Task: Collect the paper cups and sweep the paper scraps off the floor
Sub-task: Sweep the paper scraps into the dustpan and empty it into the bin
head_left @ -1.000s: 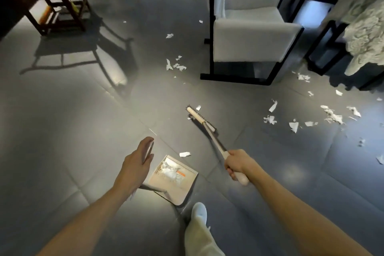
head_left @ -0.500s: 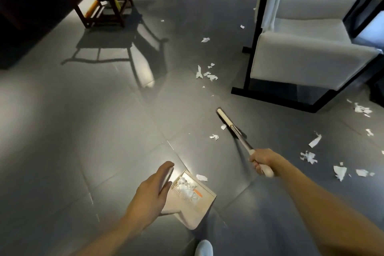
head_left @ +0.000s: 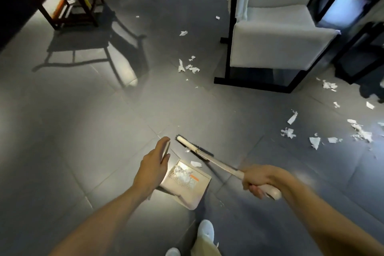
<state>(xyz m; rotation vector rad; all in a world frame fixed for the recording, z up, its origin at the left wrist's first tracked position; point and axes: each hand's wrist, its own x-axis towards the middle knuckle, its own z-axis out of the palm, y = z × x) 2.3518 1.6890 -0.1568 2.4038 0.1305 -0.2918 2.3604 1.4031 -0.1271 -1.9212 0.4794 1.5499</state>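
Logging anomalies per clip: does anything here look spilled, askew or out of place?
Torn paper scraps litter the floor: a cluster beside the white chair, more at far right. One scrap lies at the dustpan lip. Nothing looks damaged.

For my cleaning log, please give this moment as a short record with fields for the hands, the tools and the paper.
left hand: holds the upright handle of the dustpan
right hand: grips the handle of the hand brush
brush head: low at the floor, just beyond the dustpan's mouth
dustpan contents: crumpled paper scraps
nearest scrap: at the dustpan's mouth, beside the brush
loose scraps: scattered on the floor at right, more near the white armchair
paper cups: none in view
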